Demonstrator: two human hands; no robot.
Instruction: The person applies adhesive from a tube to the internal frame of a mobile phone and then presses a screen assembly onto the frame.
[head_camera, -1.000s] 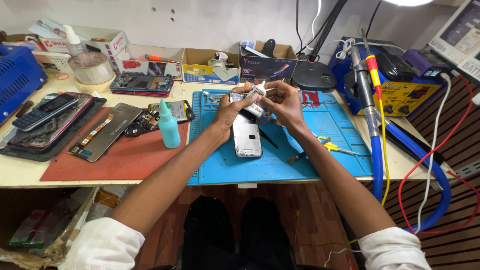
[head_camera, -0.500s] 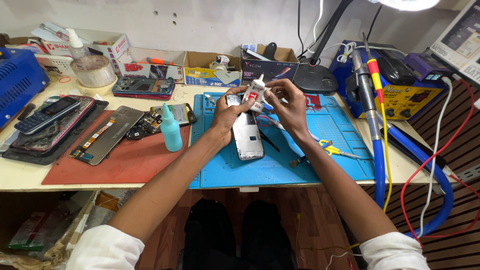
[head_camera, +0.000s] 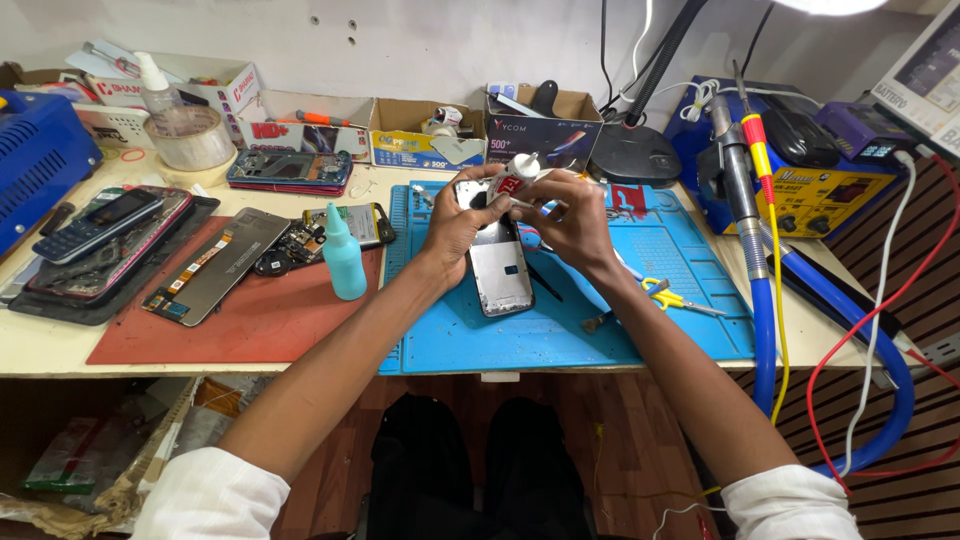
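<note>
Both hands were closed on a small glue tube (head_camera: 512, 178), the left hand (head_camera: 462, 222) and right hand (head_camera: 570, 215) gripping it above the opened phone (head_camera: 498, 262) lying on the blue mat (head_camera: 600, 340); whether any glue had been applied could not be told.

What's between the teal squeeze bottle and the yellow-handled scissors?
In the head view: the silver phone back on the blue silicone mat, with both hands above it.

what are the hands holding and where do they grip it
Both hands share a small white tube with a red label above the opened phone. The left hand pinches its lower body; the right hand meets it near the top end.
</note>
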